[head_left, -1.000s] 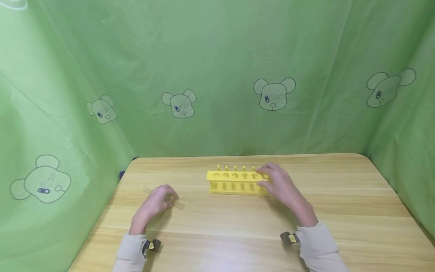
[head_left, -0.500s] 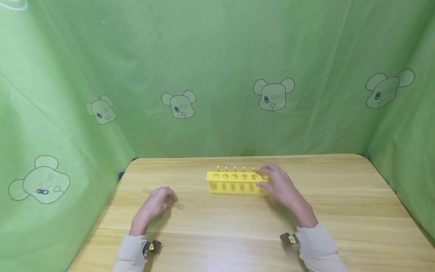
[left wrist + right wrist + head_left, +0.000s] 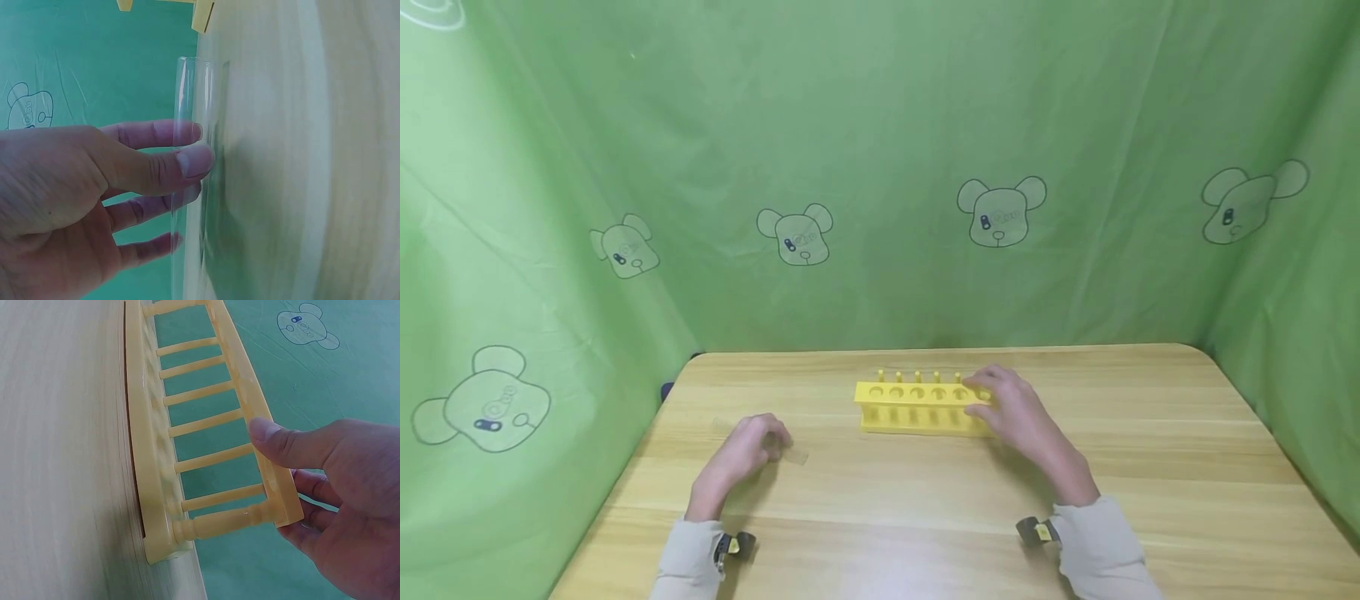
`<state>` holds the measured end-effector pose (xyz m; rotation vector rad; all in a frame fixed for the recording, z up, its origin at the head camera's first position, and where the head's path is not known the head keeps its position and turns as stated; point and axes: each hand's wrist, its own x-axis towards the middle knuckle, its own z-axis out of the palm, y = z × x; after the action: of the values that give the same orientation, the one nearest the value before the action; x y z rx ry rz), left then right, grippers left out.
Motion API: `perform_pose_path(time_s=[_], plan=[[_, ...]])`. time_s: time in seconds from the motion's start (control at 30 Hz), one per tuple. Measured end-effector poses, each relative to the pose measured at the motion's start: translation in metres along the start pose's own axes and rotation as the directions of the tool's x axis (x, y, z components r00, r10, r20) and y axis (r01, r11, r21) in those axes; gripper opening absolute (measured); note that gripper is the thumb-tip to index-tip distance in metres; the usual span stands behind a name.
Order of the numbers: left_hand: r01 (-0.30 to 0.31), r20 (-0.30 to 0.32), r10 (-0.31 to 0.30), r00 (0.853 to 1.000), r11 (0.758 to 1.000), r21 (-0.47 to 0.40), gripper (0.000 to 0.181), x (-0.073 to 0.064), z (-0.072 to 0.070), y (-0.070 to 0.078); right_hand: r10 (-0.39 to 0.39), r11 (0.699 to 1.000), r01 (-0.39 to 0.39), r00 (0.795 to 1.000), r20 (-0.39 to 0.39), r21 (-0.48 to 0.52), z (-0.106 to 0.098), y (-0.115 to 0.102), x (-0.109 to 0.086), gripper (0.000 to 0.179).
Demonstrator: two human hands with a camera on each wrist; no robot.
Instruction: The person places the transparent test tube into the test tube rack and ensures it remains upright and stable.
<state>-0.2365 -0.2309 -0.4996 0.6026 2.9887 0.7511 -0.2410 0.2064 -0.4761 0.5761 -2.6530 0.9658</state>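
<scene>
A clear glass test tube lies lengthwise by the table surface, its open end toward the rack. My left hand pinches it, thumb on the near side and fingertips showing through the glass on the far side. In the head view the tube's ends stick out on both sides of that hand. A yellow test tube rack stands upright farther back, with a row of round holes and several pegs behind. My right hand grips its right end, thumb on the front edge of the top plate and fingers behind.
A wooden table carries everything. Green curtains printed with bear heads close off the back and both sides. Each wrist wears a small dark camera, such as the left camera beside the pale sleeve.
Both hands keep the same holds on the tube and the rack. The whole head view has shifted slightly downward in the frame.
</scene>
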Motion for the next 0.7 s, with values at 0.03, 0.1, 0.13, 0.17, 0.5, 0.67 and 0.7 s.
perform_pose_path(time_s=[0.03, 0.1, 0.13, 0.17, 0.5, 0.67, 0.7], plan=[[0.002, -0.004, -0.002, 1.0, 1.0, 0.001, 0.034, 0.0, 0.0, 0.0, 0.001, 1.0, -0.001, 1.0, 0.0, 0.0, 0.0, 0.0, 0.0, 0.041], [0.007, -0.012, -0.007, 1.0, 1.0, 0.002, 0.032, 0.002, -0.001, 0.0, 0.003, 1.0, -0.003, 1.0, 0.002, 0.001, 0.0, 0.0, 0.0, 0.041], [0.015, -0.014, -0.015, 1.0, 1.0, -0.003, 0.032, 0.002, -0.001, 0.0, 0.004, 1.0, -0.004, 1.0, 0.002, 0.002, 0.0, 0.0, -0.001, 0.041], [0.018, -0.02, -0.018, 1.0, 1.0, -0.006, 0.032, 0.003, -0.001, 0.001, 0.005, 1.0, -0.005, 1.0, 0.003, 0.002, 0.0, 0.0, -0.001, 0.041], [-0.031, -0.081, 0.03, 0.996, 1.0, -0.006, 0.027, 0.014, -0.01, -0.003, 0.0, 1.0, 0.0, 1.0, -0.002, -0.006, 0.001, 0.0, 0.0, 0.042], [-0.08, -0.128, 0.08, 0.989, 0.997, 0.01, 0.029, 0.018, -0.019, -0.005, -0.002, 1.0, 0.002, 1.0, -0.005, -0.009, 0.001, 0.0, 0.0, 0.041], [-0.088, -0.136, 0.088, 0.987, 0.996, 0.01, 0.029, 0.018, -0.02, -0.004, -0.003, 1.0, 0.002, 1.0, -0.005, -0.009, 0.001, 0.0, 0.0, 0.041]])
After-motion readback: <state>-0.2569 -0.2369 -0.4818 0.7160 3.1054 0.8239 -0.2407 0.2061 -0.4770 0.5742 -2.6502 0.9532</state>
